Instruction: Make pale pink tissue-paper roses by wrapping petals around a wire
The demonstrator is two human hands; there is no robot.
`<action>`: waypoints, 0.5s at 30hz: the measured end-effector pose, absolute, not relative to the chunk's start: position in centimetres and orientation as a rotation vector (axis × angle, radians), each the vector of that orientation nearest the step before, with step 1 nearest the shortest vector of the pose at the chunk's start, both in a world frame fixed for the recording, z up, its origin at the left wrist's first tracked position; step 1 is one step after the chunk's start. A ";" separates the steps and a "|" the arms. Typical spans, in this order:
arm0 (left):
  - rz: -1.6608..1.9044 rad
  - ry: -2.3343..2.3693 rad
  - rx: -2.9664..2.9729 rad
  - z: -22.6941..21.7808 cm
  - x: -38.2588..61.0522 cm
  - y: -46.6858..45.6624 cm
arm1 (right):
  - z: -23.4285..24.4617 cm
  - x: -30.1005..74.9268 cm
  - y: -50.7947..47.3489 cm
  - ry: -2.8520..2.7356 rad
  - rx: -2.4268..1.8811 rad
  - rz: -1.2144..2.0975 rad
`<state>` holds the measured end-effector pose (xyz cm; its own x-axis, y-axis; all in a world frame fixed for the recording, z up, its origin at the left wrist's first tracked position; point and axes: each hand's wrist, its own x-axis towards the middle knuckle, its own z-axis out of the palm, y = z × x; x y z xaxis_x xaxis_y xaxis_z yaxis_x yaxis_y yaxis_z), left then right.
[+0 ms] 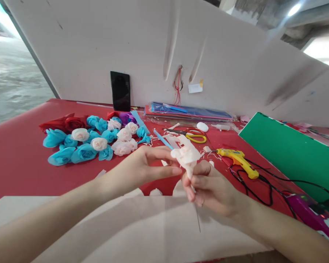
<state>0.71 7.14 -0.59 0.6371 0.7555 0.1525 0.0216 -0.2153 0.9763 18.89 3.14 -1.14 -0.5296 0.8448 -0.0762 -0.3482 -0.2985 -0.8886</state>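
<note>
A pale pink crepe-paper flower (185,155) is held up over the red table (22,160). My right hand (211,186) grips its base from below, fingers curled round the stem end. My left hand (145,166) reaches in from the left, thumb and fingers pinching the flower's outer petal. A sheet of pale pink paper (131,226) lies flat on the table under both forearms.
A pile of blue, pink, red and purple paper flowers (93,140) lies at the left. Yellow-handled scissors (193,137) and a yellow glue gun (239,160) with black cord sit to the right. A green board (293,153) leans at far right; a dark phone (120,91) stands against the wall.
</note>
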 end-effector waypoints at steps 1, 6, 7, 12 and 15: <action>0.744 0.695 1.744 -0.5 0.3 7.7 | -1.0 18.9 3.3 -1.109 -0.731 1.880; 0.589 0.916 2.119 -1.7 -2.4 9.7 | -0.5 19.4 3.9 -1.053 -0.829 1.745; 0.546 0.935 2.180 -2.1 -2.8 9.8 | -0.3 19.5 4.0 -1.034 -0.849 1.720; 0.365 0.908 2.373 -4.0 -1.6 8.0 | 0.2 20.0 4.6 -0.928 -0.911 1.656; 0.311 0.911 2.453 -4.7 1.3 6.5 | -0.1 20.0 5.1 -0.878 -0.935 1.660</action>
